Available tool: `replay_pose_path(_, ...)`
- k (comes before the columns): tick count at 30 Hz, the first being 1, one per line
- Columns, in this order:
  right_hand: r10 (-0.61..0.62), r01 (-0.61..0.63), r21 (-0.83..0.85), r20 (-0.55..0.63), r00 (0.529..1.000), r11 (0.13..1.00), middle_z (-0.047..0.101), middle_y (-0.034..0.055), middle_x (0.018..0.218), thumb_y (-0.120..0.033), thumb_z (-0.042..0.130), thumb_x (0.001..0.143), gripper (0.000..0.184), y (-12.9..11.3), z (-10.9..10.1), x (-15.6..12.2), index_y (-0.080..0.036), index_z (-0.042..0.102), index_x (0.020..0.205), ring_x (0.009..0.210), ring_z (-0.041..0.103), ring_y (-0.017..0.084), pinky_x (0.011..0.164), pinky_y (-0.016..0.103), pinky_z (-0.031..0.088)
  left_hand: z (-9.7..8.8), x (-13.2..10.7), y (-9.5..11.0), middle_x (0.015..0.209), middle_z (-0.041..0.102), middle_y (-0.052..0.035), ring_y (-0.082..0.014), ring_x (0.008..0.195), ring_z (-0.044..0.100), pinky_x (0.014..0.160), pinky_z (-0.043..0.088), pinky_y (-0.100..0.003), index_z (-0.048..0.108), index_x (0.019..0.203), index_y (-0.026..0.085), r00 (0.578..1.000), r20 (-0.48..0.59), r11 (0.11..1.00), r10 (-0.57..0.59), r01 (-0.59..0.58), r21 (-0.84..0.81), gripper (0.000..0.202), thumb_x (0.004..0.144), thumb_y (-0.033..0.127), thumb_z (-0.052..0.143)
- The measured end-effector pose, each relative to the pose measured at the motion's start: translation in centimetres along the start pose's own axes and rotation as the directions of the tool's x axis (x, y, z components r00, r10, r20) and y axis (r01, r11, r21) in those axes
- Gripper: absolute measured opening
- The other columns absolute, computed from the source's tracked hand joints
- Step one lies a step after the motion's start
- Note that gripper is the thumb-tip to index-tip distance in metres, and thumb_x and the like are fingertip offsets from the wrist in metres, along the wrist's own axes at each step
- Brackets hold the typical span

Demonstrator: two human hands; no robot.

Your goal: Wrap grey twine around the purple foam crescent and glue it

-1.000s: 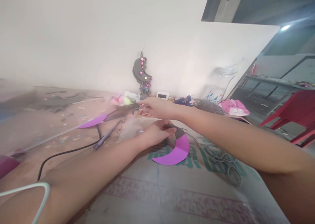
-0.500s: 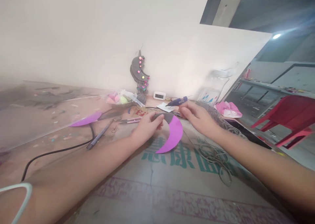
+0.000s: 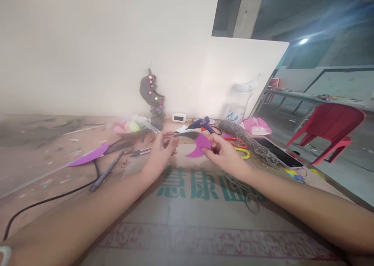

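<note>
The crescent (image 3: 202, 143), purple with a dark upper stretch, is near the centre of the frame, held between both hands above the printed sheet (image 3: 175, 215). The fingers (image 3: 173, 142) of the left hand (image 3: 160, 153) are pinched together around its dark end; the exact contact is partly hidden. The right hand (image 3: 226, 157) grips the purple outer edge between thumb and curled fingers, with little gap.

Half a second ago the right hand was up at the glue gun (image 3: 201, 123); now the glue gun lies on the counter (image 3: 70, 180) behind the hands, and that hand is on the crescent. The left hand keeps its hold. The purple tip, which hung down toward the green letters (image 3: 204, 184), now sits higher and looks foreshortened. The view has shifted too: the phone (image 3: 279, 153), at the right of the frame, shows more fully, and a yellow handle (image 3: 244, 153) and a red one (image 3: 236, 142) appear just beside the right hand.
</note>
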State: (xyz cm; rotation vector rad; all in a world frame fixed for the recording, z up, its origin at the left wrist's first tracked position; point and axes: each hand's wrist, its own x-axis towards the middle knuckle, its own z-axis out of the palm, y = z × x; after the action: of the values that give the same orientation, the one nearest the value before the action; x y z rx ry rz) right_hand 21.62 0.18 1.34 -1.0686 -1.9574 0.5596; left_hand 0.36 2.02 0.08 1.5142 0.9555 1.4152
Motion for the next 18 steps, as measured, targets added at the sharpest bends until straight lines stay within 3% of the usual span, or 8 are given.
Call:
replay_pose_path(2, -0.086, 0.075, -0.180, -0.049, 0.995, 0.981, 0.043, -0.0054, 0.065, -0.024, 0.054, 0.082, 0.009, 0.7, -0.5, 0.0, -0.022, 0.047, 0.088, 0.055, 0.041, 0.010, 0.053, 0.022, 0.033, -0.1, 0.0, -0.3, 0.073, 0.055, 0.0005, -0.0109, 0.062, 0.052, 0.062, 0.042, -0.025, 0.053, 0.088, 0.017, 0.996, 0.091, 1.000, -0.004, 0.003, 0.010, 0.034, 0.086, 0.050, 0.048)
replay_pose_path(4, -0.133, 0.119, -0.321, -0.022, 0.991, 0.939, 0.047, -0.0048, 0.065, -0.020, 0.054, 0.080, 0.012, 1.4, -0.8, 0.0, -0.022, 0.047, 0.089, 0.055, 0.044, 0.010, 0.053, 0.022, 0.033, 0.0, -0.1, -0.3, 0.073, 0.057, -0.0021, -0.0129, 0.067, 0.054, 0.065, 0.043, -0.026, 0.057, 0.080, 0.015, 0.978, 0.205, 0.999, -0.037, 0.032, 0.027, 0.038, 0.088, 0.050, 0.043)
replay_pose_path(7, -0.105, 0.089, -0.445, -0.011, 0.994, 0.891, 0.050, -0.0044, 0.064, -0.017, 0.052, 0.078, 0.016, 1.9, -0.9, 0.1, -0.022, 0.047, 0.092, 0.054, 0.047, 0.011, 0.052, 0.022, 0.033, 0.2, -0.7, 0.3, 0.079, 0.062, -0.0029, -0.0145, 0.073, 0.057, 0.066, 0.043, -0.026, 0.062, 0.087, 0.016, 0.945, 0.302, 0.991, -0.129, 0.107, 0.086, 0.025, 0.084, 0.038, 0.050)
replay_pose_path(10, -0.080, 0.062, -0.560, -0.008, 0.997, 0.826, 0.055, -0.0030, 0.064, -0.016, 0.052, 0.077, 0.019, 1.9, -1.0, 0.2, -0.021, 0.049, 0.096, 0.054, 0.050, 0.013, 0.052, 0.023, 0.032, 0.3, -1.1, 1.1, 0.082, 0.063, -0.0018, -0.0145, 0.075, 0.057, 0.067, 0.043, -0.025, 0.063, 0.090, 0.017, 0.912, 0.387, 0.985, -0.139, 0.088, 0.145, 0.018, 0.081, 0.030, 0.054)
replay_pose_path(13, -0.127, 0.147, -0.672, 0.079, 0.989, 0.726, 0.062, 0.0009, 0.073, -0.016, 0.050, 0.079, 0.020, 2.1, -1.0, 0.1, -0.020, 0.052, 0.099, 0.060, 0.055, 0.015, 0.055, 0.024, 0.032, 0.2, -1.1, 1.3, 0.077, 0.062, -0.0027, -0.0156, 0.074, 0.057, 0.067, 0.043, -0.026, 0.063, 0.081, 0.016, 0.913, 0.388, 0.983, -0.129, 0.065, 0.175, 0.031, 0.084, 0.044, 0.051)
replay_pose_path(18, -0.279, 0.365, -0.725, 0.243, 0.929, 0.585, 0.066, 0.0074, 0.083, -0.019, 0.048, 0.085, 0.018, 2.4, -1.0, -0.2, -0.017, 0.055, 0.102, 0.073, 0.058, 0.019, 0.061, 0.027, 0.033, 0.1, -0.5, 0.4, 0.068, 0.058, -0.0004, -0.0128, 0.064, 0.053, 0.062, 0.041, -0.025, 0.056, 0.070, 0.016, 0.949, 0.259, 0.977, -0.177, 0.137, 0.164, 0.041, 0.085, 0.054, 0.047)
